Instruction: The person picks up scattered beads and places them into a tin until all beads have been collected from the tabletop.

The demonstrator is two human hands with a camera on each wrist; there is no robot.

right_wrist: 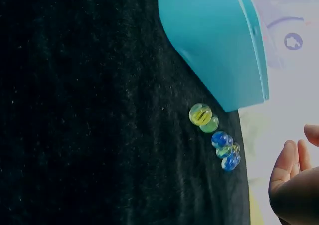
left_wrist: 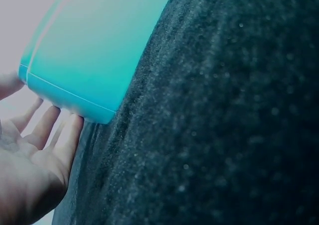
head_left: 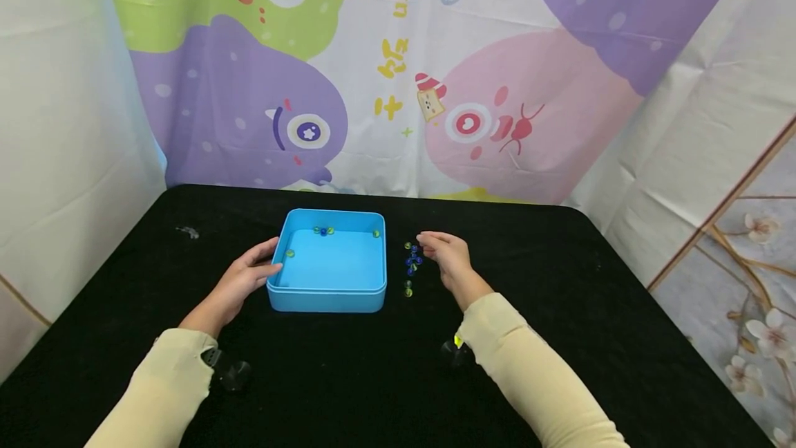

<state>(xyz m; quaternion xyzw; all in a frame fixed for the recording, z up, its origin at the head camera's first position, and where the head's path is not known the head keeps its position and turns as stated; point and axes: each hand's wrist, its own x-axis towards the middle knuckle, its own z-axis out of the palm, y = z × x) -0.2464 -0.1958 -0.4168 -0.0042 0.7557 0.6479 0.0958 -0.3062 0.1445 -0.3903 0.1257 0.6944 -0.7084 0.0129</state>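
A light-blue square box [head_left: 326, 301] without a lid stands on the black cloth, several small glass marbles [head_left: 323, 231] along its inner edges. My left hand [head_left: 239, 282] touches the box's left wall, its fingers fairly straight in the left wrist view. Just right of the box lies a loose row of blue and yellow-green marbles [head_left: 412, 261]. My right hand [head_left: 449, 258] hovers beside the far end of that row. In the right wrist view its fingers [right_wrist: 284, 163] and thumb stand apart, and no marble shows between them.
Black cloth [head_left: 560, 337] covers the table. A small clear scrap [head_left: 188, 232] lies at the far left. Behind the table hangs a cartoon-print curtain [head_left: 385, 144], with white cloth [head_left: 68, 88] at the left side.
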